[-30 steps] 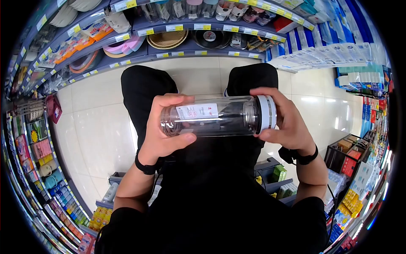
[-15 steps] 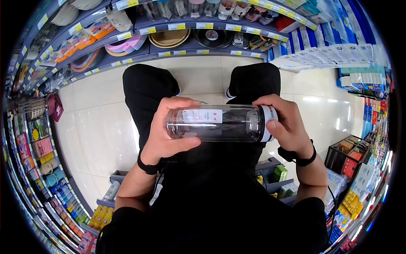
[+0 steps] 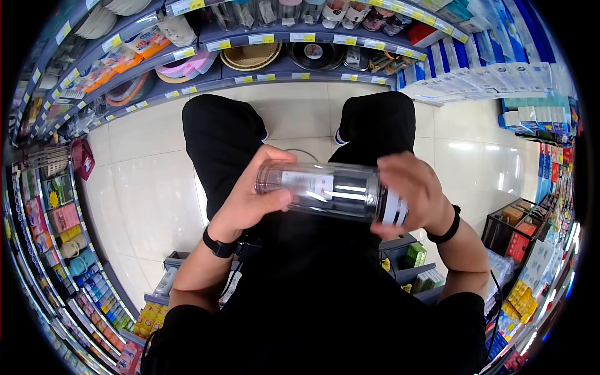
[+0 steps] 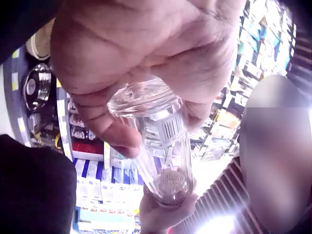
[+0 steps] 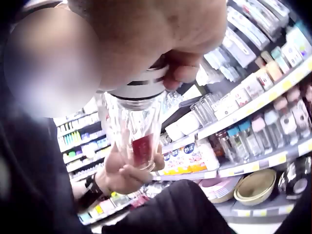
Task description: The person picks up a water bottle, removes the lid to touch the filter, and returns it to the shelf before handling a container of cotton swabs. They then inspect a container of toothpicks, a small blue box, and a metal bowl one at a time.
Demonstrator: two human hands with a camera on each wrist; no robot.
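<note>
A clear bottle (image 3: 340,190) with a white label lies sideways between both hands in the head view, its white lid at the right end. The left hand (image 3: 247,195) grips the bottle's base end, thumb on the near side. Around the banded lid (image 5: 139,85) curl the fingers of the right hand (image 3: 415,195), blurred in the head view. In the left wrist view a barcode label (image 4: 170,127) and a mesh disc (image 4: 172,182) at the far end show through the bottle (image 4: 151,105). A red label patch (image 5: 143,150) shows in the right wrist view.
Shelves (image 3: 250,75) with baskets, cups and packets run across the front. More goods stand on the left shelves (image 3: 69,250) and at the right, near a black wire basket (image 3: 512,228). The person's knees (image 3: 219,125) flank a strip of tiled floor (image 3: 144,187).
The bottle has moved nearer the body and right, its lid end now tilted toward the body. The right hand has turned farther over the lid.
</note>
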